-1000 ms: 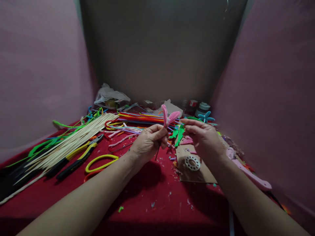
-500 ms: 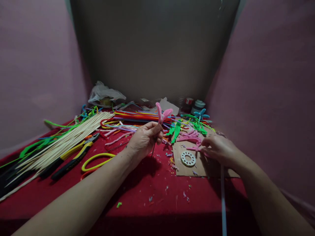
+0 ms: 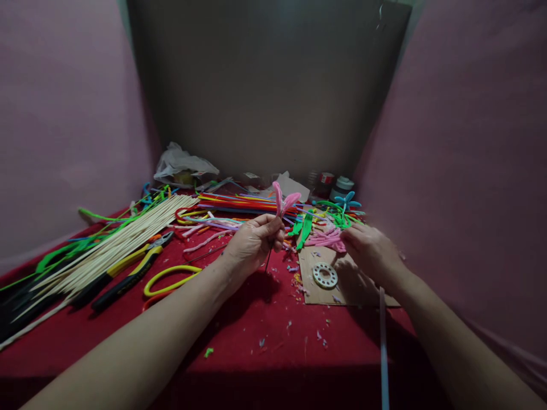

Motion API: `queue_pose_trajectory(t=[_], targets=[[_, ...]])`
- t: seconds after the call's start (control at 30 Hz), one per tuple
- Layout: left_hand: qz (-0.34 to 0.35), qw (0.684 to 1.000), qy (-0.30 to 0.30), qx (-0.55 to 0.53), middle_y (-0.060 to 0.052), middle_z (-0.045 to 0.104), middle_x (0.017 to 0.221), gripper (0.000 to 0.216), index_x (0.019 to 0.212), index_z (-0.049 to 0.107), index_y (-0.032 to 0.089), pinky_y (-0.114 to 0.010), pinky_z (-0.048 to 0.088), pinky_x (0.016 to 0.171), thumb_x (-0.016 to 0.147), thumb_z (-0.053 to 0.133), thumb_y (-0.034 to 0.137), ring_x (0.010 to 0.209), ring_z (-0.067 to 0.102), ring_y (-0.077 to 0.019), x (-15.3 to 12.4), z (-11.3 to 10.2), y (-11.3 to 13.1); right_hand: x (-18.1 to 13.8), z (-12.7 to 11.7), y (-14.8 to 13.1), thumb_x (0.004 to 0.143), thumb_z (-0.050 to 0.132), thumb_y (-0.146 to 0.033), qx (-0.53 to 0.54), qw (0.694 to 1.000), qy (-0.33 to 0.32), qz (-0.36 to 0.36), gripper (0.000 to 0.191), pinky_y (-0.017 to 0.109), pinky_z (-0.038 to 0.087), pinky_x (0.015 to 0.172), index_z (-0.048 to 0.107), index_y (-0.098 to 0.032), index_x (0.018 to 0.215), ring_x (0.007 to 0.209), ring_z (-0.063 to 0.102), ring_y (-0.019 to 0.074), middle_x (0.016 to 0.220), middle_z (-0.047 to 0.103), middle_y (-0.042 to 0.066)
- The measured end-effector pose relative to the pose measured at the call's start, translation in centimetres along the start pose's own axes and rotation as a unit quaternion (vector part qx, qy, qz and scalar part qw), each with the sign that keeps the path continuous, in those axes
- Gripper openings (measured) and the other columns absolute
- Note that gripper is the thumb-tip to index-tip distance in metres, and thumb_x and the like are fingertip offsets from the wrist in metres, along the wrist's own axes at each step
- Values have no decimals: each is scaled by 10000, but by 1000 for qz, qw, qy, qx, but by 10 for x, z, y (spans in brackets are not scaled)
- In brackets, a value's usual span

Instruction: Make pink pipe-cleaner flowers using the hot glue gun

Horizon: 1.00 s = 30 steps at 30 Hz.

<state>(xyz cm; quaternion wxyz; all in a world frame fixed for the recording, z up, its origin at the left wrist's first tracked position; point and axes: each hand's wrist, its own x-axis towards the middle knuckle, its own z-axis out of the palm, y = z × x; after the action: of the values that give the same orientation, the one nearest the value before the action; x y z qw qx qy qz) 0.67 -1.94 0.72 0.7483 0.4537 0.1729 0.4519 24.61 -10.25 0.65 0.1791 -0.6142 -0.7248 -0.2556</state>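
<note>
Between the thumb and fingers of my left hand (image 3: 260, 236) is a pink pipe-cleaner flower (image 3: 284, 199) with two petal loops, held upright over the red cloth. Its thin dark stem points down below the fist. My right hand (image 3: 374, 250) is palm-down over the cardboard, fingers bent together at the edge of a pile of pink pipe-cleaner pieces (image 3: 325, 236). Whatever its fingertips pinch is hidden. A long pale translucent rod (image 3: 383, 347) runs from beneath the right wrist toward the bottom edge; how it is held does not show.
On the cardboard (image 3: 311, 293) lies a white ring with holes (image 3: 325, 275). Green leaf shapes (image 3: 305, 229) and a blue flower (image 3: 347, 201) are beyond. Left are wooden sticks (image 3: 123, 242), pliers (image 3: 128, 279) and yellow-and-red scissor handles (image 3: 171, 279). Jars (image 3: 342, 187) stand behind.
My right hand has shifted a little forward and left, onto the pink pieces. A pink strip that lay near its fingers no longer shows there. The left hand holds the flower almost still.
</note>
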Motion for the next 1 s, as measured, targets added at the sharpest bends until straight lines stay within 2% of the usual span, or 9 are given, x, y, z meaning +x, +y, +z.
queue_pose_trajectory(t=[0.17,0.27,0.37,0.5,0.67,0.77,0.83,0.9,1.0], targets=[[-13,1000,-28,2,-17,621,668,215,662,607,116,-211,410,532,643,749,277,587,547,-97,-3,2,-4,12,-7,-16,826,536,-170,97,980,169,-34,123,292,436,676,636,-163,755,744,573,181,768,651,66],[-32,997,-67,14,-55,663,784,201,723,630,109,-229,431,613,676,729,278,700,586,-123,-6,5,-6,16,-13,-32,811,570,-167,138,964,216,-66,88,301,449,696,646,-180,770,778,561,179,796,648,62],[-69,990,-123,15,-89,678,843,196,770,625,109,-253,447,650,719,695,285,735,606,-145,-11,9,-6,18,-17,-50,798,585,-150,142,959,229,-86,89,296,443,674,660,-196,787,759,533,171,781,621,55],[-113,978,-171,25,-91,677,769,193,768,596,110,-243,444,576,756,656,293,639,615,-139,-15,11,-4,20,-16,-63,800,574,-132,117,956,249,-103,115,272,405,612,649,-188,733,676,486,150,695,575,38],[-111,983,-147,18,-35,635,654,176,726,562,119,-208,418,492,753,657,264,527,569,-99,-15,10,-5,18,-11,-66,796,582,-127,56,956,260,-125,171,268,382,614,611,-175,634,638,456,137,645,570,31],[-107,985,-136,19,-34,626,639,169,740,571,112,-212,421,498,753,655,258,515,559,-96,-14,10,-5,14,-12,-66,788,575,-100,72,953,263,-128,117,278,412,642,636,-183,733,674,495,144,700,594,35],[-98,985,-137,22,-36,619,627,174,721,573,108,-216,422,503,758,647,260,509,551,-95,-14,10,-5,8,-16,-63,790,553,-74,123,949,270,-103,184,284,445,676,645,-200,888,740,542,153,790,609,44],[-86,986,-142,25,-39,615,619,188,684,564,110,-219,419,495,756,647,262,507,547,-98,-13,9,-4,-3,-21,-54,800,529,-81,166,947,270,-47,271,299,470,717,622,-225,1010,797,573,160,880,608,53],[-76,986,-145,24,-42,613,614,197,661,557,115,-221,416,480,744,658,262,503,549,-104,-12,8,-3,-34,-24,-25,803,471,-112,145,968,196,64,313,348,481,758,590,-208,1077,866,587,207,939,605,85]])
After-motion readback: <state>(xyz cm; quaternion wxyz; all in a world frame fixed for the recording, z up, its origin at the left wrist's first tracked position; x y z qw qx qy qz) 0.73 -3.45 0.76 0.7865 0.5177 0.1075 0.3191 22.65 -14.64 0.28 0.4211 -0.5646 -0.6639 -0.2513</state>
